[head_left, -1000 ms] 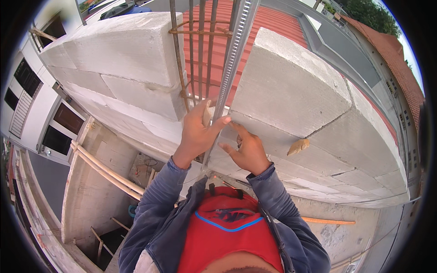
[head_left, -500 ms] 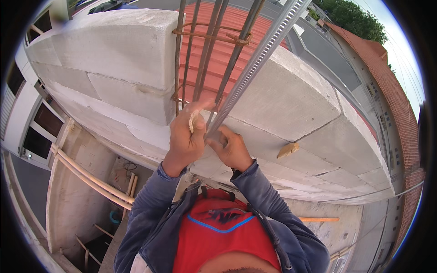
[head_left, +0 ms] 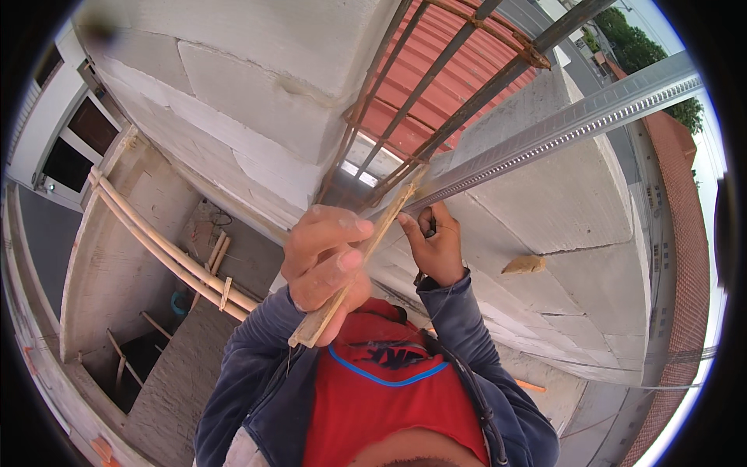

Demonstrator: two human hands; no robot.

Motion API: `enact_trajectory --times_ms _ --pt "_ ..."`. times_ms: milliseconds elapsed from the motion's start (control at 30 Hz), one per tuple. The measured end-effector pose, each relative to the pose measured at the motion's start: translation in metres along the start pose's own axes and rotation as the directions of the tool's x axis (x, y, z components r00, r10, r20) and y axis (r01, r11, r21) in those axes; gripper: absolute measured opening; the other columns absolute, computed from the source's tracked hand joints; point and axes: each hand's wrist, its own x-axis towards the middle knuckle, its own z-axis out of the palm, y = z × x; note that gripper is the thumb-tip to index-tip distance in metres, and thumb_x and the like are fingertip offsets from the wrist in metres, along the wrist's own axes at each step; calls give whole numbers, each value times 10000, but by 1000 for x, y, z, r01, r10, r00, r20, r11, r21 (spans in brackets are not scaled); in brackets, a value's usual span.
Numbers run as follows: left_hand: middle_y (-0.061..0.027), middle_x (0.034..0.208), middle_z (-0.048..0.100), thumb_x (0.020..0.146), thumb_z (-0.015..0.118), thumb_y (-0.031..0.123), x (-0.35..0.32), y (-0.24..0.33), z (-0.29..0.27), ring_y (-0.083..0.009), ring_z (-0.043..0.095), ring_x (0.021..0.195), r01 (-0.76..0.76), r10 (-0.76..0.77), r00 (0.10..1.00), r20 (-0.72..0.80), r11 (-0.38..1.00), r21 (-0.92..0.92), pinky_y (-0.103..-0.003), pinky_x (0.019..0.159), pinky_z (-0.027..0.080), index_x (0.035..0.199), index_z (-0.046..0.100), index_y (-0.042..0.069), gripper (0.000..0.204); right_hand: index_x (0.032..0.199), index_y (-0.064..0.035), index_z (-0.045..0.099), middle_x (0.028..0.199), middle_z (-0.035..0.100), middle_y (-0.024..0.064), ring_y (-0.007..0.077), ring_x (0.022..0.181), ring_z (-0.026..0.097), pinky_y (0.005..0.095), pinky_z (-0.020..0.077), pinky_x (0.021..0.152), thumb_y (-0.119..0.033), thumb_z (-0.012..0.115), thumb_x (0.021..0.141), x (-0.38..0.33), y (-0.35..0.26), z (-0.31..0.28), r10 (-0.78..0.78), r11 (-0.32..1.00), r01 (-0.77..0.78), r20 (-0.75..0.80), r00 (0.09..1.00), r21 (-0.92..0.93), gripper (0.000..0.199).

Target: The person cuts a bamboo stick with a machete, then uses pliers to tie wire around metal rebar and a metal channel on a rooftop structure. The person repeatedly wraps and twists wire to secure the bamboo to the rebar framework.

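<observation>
A thin, splintered wooden strip [head_left: 383, 226] is in my left hand [head_left: 323, 268], whose fingers are closed round it. It slants up from my chest, its far tip near the wall's gap. My right hand [head_left: 438, 247] is closed at the lower end of a long perforated metal channel [head_left: 552, 144], the fingers partly hidden behind it. From there the channel rises to the upper right, leaning across the wall. Close ahead of both hands stand rusty reinforcing bars [head_left: 443, 58] tied with wire hoops, in a gap between pale block walls [head_left: 257, 82].
A yellowish chip [head_left: 524, 265] sticks out from the right block wall [head_left: 560, 206]. Red corrugated roofing [head_left: 424, 74] shows behind the bars. To the lower left, wooden poles [head_left: 167, 245] cross above a deep opening [head_left: 140, 373]. A tiled roof [head_left: 685, 257] lies beyond at right.
The metal channel has tipped over toward the right. My left hand has come back toward my chest, and the strip, seen nearly end-on before, now shows its length. The view has shifted too.
</observation>
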Motion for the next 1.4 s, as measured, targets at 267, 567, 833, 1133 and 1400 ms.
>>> enact_trajectory --times_ms 267,567,833,1133,1400 --pt "-164 1163 634 1068 399 683 -27 14 -29 -325 701 862 103 -107 948 301 994 30 -388 610 591 1304 625 122 649 1122 -14 660 651 374 1 108 606 363 299 333 554 -153 806 946 0 5 9 -46 999 47 -33 998 6 268" --pt "-143 1037 631 1082 263 698 7 38 -40 -313 651 775 -5 6 1000 -25 999 32 -333 512 454 1379 604 132 724 1156 -15 668 637 374 31 136 585 369 323 342 543 -204 827 938 0 7 11 -26 1000 26 -11 1000 -5 329" --pt "-182 1021 633 1105 184 658 -19 -12 -11 -311 669 742 -32 30 999 15 994 105 -427 648 627 1394 571 78 755 1191 -17 662 638 383 37 138 581 379 324 356 542 -189 838 926 2 5 20 -76 997 77 -20 997 25 361" --pt "-292 1353 646 1106 471 566 -63 -17 0 -445 676 1220 330 -342 895 287 940 91 -522 1003 570 1314 627 -40 659 1268 -53 688 658 402 40 153 584 412 336 387 544 -185 849 913 4 6 24 -130 989 132 -39 991 60 411" --pt "-318 1327 680 1132 459 496 -55 -13 3 -461 680 1257 392 -431 854 293 901 185 -501 1044 568 1300 628 -66 610 1297 -38 679 668 420 36 152 599 431 339 403 551 -201 850 918 5 12 24 -129 986 134 -49 990 100 447"
